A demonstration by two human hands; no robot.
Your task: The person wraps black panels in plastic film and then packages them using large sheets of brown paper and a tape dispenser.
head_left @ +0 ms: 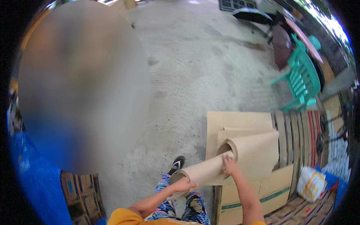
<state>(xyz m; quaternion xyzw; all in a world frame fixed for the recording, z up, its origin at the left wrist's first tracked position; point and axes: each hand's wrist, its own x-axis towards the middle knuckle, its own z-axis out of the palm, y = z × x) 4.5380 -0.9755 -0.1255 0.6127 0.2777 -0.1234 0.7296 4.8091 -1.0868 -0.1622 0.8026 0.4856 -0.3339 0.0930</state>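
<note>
In the head view, the person's left hand [183, 185] is clamping on the lower, open end of a brown paper roll [204, 169], its thumb lying along the outer surface. The right hand [230, 165] is gripping the roll's other end, fingers bending over the top. The roll is slanting up to the right across the front of the person's legs, its far end sitting at the mouth of a wider curled sheet [257, 148]. That sheet is resting on flat brown sheets [240, 119], which are lying beside wooden slats [287, 140] and partly over a cardboard piece [258, 202] bearing a green stripe.

Patterned trousers [197, 206] and a dark shoe [178, 162] are showing below the roll. To the right, a white plastic bag [310, 183] is lying near the cardboard. Farther up, a green chair [304, 77] is standing on the concrete floor [183, 75] near a brown umbrella [281, 48]. At lower left, a blue tarp [39, 183] is hanging beside stacked brown cartons [80, 193]. A large blurred patch is hiding the upper left.
</note>
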